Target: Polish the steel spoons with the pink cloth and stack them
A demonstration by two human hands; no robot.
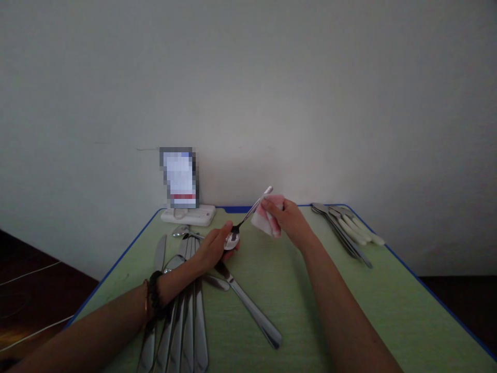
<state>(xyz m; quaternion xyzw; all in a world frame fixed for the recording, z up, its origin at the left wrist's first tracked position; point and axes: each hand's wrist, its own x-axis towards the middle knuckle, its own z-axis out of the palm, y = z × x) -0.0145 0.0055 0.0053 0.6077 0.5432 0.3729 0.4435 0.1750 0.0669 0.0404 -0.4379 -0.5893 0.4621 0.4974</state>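
Note:
A metal spoon point(232, 240) is in my left hand point(213, 247), gripped around its bowl, with its handle slanting up and to the right. My right hand point(290, 220) pinches a pink and white cloth point(267, 221) beside the upper part of that handle. Whether the cloth touches the handle I cannot tell. Below my left hand and forearm lie several metal table knives point(188, 326), partly covered by the arm. Another piece of cutlery point(254, 309) lies diagonally on the table just right of them, its upper end hidden. A small spoon point(180, 231) rests behind my left wrist.
At the table's right side lies a group of metal cutlery point(341, 233) beside several pieces with cream handles point(359, 228). A phone with a blurred screen point(179, 178) stands on a white base point(188, 215) at the back left. The wall point(248, 103) rises behind the green table point(295, 311).

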